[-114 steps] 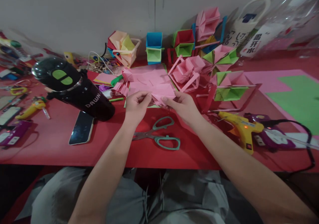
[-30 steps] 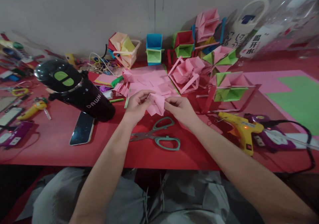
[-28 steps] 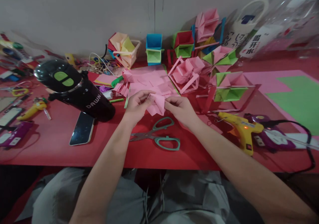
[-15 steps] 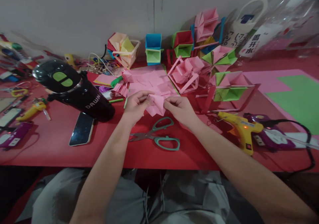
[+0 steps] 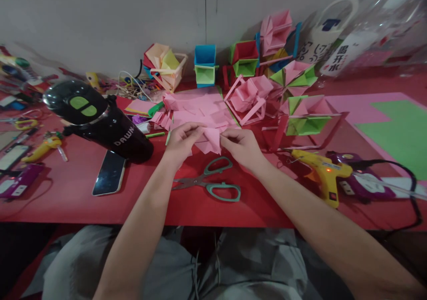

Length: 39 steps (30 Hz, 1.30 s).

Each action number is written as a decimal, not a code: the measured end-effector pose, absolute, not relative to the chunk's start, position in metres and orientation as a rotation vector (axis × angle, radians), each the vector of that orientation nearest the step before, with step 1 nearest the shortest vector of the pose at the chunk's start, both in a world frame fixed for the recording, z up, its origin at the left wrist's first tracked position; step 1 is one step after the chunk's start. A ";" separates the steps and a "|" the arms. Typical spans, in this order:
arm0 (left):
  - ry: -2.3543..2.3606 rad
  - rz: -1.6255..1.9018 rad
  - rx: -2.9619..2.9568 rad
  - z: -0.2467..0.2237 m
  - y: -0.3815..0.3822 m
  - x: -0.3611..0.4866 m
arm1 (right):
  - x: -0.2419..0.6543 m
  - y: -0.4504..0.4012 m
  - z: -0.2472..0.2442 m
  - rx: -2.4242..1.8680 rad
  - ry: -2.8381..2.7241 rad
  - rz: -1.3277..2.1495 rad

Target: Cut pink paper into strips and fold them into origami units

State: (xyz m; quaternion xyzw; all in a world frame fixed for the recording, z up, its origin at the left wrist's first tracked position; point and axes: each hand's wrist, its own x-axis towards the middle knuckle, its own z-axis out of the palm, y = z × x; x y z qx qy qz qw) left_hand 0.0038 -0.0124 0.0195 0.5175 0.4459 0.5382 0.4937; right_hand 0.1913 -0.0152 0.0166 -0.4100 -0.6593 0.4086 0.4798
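Note:
Between my two hands is a piece of folded pink paper (image 5: 211, 140) with creased, pointed flaps. My left hand (image 5: 183, 142) pinches its left side between thumb and fingers. At the paper's right edge, my right hand (image 5: 242, 146) has thumb and fingertips closed on it. Scissors (image 5: 208, 180) with green handles lie on the red table just below the paper, blades to the left and handles apart. Behind my hands are pink paper sheets (image 5: 200, 97) and loose folded pink pieces (image 5: 162, 119).
A black bottle (image 5: 106, 126) stands left, by a phone (image 5: 109, 173). Several folded paper wheels on stands, like a pink one (image 5: 250, 93), line the back. At right lie a yellow glue gun (image 5: 320, 168), its cable and a purple power strip (image 5: 363, 182).
The folded pink paper has shifted and tilted slightly between my fingers. Both hands keep nearly the same place and hold on it.

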 end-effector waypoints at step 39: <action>1.113 1.263 1.447 0.017 -0.013 0.005 | 0.195 -0.011 0.008 -0.934 -1.638 0.717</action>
